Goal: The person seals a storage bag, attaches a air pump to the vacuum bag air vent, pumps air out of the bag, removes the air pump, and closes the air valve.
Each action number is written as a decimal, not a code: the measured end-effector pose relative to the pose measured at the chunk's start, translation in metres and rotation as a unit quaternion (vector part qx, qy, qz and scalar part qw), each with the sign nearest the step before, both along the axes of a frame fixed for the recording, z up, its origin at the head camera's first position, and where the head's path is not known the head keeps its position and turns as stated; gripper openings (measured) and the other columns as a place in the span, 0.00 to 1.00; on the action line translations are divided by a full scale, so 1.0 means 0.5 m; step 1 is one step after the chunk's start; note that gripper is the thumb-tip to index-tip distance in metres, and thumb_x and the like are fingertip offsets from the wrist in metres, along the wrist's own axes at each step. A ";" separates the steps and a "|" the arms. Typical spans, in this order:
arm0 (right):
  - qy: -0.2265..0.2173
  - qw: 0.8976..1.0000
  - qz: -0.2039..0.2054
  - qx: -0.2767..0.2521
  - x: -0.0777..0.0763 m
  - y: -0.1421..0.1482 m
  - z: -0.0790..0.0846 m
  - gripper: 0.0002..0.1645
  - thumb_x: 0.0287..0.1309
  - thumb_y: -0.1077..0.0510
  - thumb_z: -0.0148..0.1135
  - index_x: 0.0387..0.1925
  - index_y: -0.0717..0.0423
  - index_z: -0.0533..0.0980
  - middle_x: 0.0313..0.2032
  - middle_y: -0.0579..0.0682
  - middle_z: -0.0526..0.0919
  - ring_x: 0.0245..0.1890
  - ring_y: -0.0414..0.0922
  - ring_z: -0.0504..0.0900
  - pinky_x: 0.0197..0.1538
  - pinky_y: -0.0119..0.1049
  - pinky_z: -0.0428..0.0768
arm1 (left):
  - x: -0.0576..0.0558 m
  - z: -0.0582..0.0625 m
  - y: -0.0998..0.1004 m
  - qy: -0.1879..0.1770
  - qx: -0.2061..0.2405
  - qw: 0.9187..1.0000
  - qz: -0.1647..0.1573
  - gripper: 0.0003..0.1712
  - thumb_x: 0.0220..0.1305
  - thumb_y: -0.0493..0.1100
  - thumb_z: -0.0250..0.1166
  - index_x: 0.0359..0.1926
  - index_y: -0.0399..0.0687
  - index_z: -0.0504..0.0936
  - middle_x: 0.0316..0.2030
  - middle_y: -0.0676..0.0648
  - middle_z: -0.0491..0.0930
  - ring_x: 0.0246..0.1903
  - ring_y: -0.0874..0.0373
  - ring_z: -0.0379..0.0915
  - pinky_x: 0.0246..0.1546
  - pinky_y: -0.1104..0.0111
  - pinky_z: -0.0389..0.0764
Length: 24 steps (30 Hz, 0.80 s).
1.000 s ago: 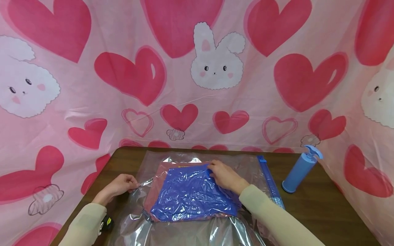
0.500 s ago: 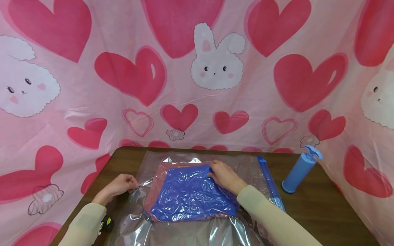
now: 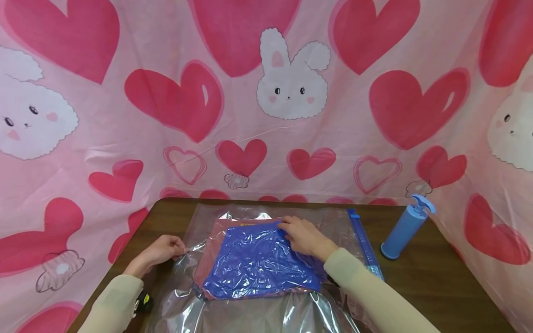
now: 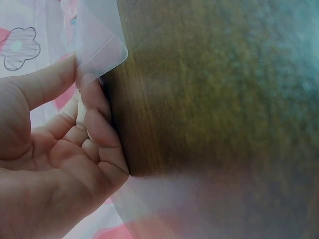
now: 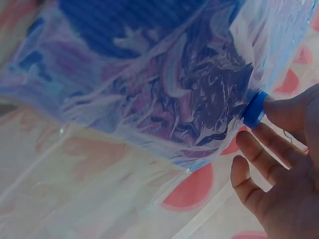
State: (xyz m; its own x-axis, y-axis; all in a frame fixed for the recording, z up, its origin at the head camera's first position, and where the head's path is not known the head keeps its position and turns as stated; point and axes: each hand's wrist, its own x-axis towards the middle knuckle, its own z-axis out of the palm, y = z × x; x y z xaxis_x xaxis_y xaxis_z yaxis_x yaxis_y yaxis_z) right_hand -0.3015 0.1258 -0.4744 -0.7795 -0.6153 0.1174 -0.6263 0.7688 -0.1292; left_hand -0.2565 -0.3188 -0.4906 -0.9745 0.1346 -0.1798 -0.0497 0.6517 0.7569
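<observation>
A clear plastic vacuum storage bag [image 3: 241, 319] lies on the table, with folded blue fabric [image 3: 258, 263] and pinkish-red fabric [image 3: 210, 254] showing through it. At the bag's left edge my left hand [image 3: 160, 252] pinches the film; in the left wrist view its rounded plastic corner [image 4: 102, 47] sits between thumb and forefinger. My right hand [image 3: 306, 238] is over the upper right of the blue fabric. The right wrist view shows it pinching a round blue valve cap [image 5: 254, 108] on the bag between thumb and forefinger, the other fingers spread loosely.
A blue hand pump [image 3: 404, 233] stands upright on the brown table [image 3: 441, 282] at the right. Along the bag's right side runs a blue zip seal [image 3: 364, 240]. A pink curtain [image 3: 291, 134] with hearts and rabbits hangs behind the table.
The head view has shifted slightly. My right hand makes only small movements at the cap, and my left hand keeps its pinch on the bag's edge.
</observation>
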 end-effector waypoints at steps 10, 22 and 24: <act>0.018 1.000 -0.014 0.001 -0.003 -0.011 -0.005 0.20 0.68 0.58 0.71 0.59 0.58 0.83 0.59 0.59 0.81 0.59 0.56 0.81 0.62 0.55 0.79 | 0.001 0.000 0.001 -0.002 -0.001 1.000 0.005 0.09 0.71 0.39 0.68 0.35 0.37 0.83 0.28 0.46 0.78 0.31 0.51 0.75 0.38 0.60 0.78; 0.027 0.997 -0.053 -0.053 -0.003 -0.019 -0.015 0.22 0.65 0.51 0.75 0.51 0.64 0.84 0.42 0.56 0.83 0.43 0.51 0.84 0.54 0.48 0.84 | 0.003 0.004 0.004 -0.005 0.000 1.000 0.007 0.09 0.71 0.39 0.68 0.35 0.36 0.83 0.29 0.45 0.78 0.32 0.51 0.75 0.38 0.60 0.78; 0.017 0.997 -0.057 -0.054 -0.001 -0.018 -0.016 0.26 0.65 0.50 0.75 0.56 0.64 0.82 0.46 0.56 0.83 0.47 0.51 0.84 0.55 0.48 0.84 | 0.003 0.004 0.004 -0.007 -0.001 1.000 0.010 0.09 0.71 0.39 0.68 0.35 0.36 0.83 0.29 0.46 0.78 0.32 0.51 0.75 0.39 0.60 0.78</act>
State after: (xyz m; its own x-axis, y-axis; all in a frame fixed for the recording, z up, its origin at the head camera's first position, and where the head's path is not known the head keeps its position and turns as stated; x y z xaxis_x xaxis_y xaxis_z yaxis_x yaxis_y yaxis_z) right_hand -0.3021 0.1166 -0.4823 -0.8376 -0.5059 0.2060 -0.5418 0.8175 -0.1954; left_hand -0.2550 -0.3170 -0.4887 -0.9744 0.1154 -0.1930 -0.0723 0.6517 0.7550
